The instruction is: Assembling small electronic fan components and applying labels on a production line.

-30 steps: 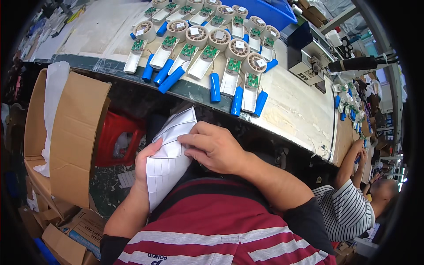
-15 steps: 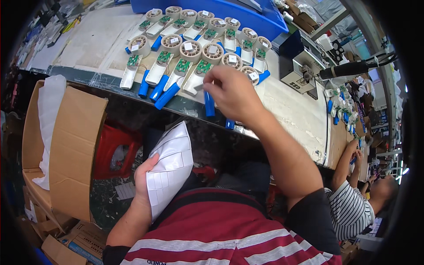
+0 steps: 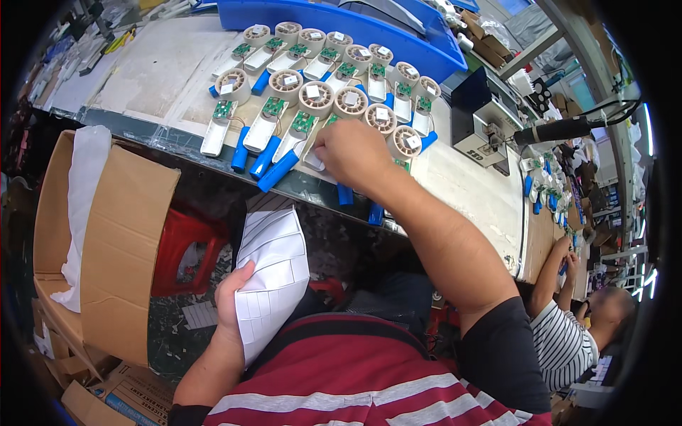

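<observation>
At the desk's [image 3: 170,78] front edge our right hand [image 3: 353,150] pinches a light, probably fragile white unit [image 3: 311,153], best held by its casing; our left hand [image 3: 231,302] clasps thin, floppy label sheets [image 3: 273,277].

left hand [image 3: 231,302] grips white label sheet [image 3: 273,280] | right hand [image 3: 349,153] on white-blue device [image 3: 312,153], workbench [image 3: 163,71]
</observation>
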`<state>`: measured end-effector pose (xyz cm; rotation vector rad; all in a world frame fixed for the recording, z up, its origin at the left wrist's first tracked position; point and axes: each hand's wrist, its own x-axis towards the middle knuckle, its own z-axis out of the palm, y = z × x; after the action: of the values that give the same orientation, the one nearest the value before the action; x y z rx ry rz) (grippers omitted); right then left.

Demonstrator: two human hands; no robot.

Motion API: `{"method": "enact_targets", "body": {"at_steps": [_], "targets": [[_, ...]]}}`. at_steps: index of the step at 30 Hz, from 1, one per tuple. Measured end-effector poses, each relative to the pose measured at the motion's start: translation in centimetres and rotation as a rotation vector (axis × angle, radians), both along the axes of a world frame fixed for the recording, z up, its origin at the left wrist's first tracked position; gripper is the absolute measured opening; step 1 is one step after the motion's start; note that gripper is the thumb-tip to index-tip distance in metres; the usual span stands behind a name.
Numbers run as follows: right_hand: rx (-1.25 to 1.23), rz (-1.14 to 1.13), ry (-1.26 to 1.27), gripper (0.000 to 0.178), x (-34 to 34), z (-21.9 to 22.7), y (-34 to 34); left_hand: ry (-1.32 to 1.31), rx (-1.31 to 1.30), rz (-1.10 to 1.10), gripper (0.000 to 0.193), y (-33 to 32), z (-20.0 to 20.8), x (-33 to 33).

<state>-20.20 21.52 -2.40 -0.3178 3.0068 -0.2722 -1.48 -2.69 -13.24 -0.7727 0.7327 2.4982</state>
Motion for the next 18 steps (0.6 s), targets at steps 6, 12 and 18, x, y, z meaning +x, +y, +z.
{"method": "enact_targets", "body": {"at_steps": [6, 12, 18], "targets": [[0.024, -0.04, 0.242, 0.023, 1.0, -2.4, -0.3, 0.039, 0.027, -0.088, 0.06, -1.2, -1.8, 0.2], [0.009, -0.04, 0.219, 0.024, 0.8, -2.3, -0.1, 0.033, -0.005, -0.016, 0.053, -0.2, -0.3, 0.2], [-0.032, 0.011, 0.19, 0.021, 2.5, -0.5, -0.3, 0.033, 0.018, -0.011, 0.057, -0.5, -0.4, 0.2]]}}
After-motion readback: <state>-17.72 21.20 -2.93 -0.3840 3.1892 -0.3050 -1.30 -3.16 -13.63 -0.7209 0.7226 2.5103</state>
